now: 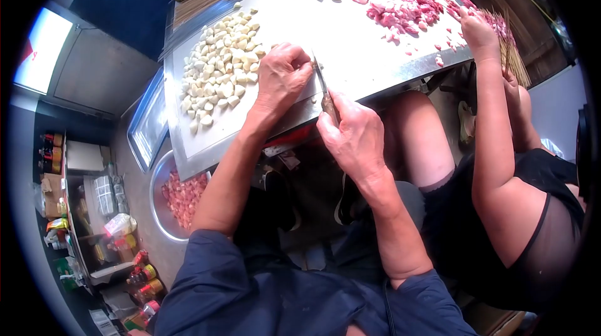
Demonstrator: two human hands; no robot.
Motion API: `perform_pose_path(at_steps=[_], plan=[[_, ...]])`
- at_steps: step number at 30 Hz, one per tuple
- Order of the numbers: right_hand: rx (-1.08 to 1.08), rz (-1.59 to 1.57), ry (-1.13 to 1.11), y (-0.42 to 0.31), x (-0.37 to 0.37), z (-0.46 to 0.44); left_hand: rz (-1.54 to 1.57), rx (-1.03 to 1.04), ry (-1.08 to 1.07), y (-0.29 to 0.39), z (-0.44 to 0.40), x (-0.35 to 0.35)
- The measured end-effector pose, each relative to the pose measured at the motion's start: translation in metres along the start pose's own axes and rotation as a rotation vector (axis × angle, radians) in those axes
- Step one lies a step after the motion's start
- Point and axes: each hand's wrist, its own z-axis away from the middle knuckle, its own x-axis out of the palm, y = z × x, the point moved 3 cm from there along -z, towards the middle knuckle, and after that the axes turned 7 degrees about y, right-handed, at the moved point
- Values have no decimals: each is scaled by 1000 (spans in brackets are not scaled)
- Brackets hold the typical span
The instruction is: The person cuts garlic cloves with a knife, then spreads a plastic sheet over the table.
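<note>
Cluttered shelves (111,271) stand near a metal-edged white table (357,54) bearing garlic (224,61). The right hand (355,134) grips a knife (328,104); the left hand (282,76) curls, its grasp unclear.

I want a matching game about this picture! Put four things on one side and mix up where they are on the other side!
Things:
1. Peeled garlic cloves
2. Knife
3. Metal bowl
4. Cut meat pile

Where they are:
A. Gripped in the camera wearer's right hand
B. On the right part of the table, pink and red
C. Lower than the tabletop, with pinkish pieces inside
D. Mostly heaped on the left part of the table, pale

Right pairs: 1-D, 2-A, 3-C, 4-B
</note>
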Motion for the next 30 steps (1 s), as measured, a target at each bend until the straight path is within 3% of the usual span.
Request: perform_pose_path(at_steps=[4, 13, 19, 24, 30], plan=[[-9, -8, -10, 1, 1, -2, -29, 67, -8, -1, -1, 1], [-31, 131, -124, -3, 7, -25, 41, -9, 1, -2, -2, 2], [12, -24, -176, 9, 9, -47, 47, 14, 21, 0, 0, 3], [219, -126, -191, 14, 8, -45, -19, 62, 37, 1, 2, 3], [205, -33, -210, 9, -4, -33, -121, 85, 98, 6, 5, 4]])
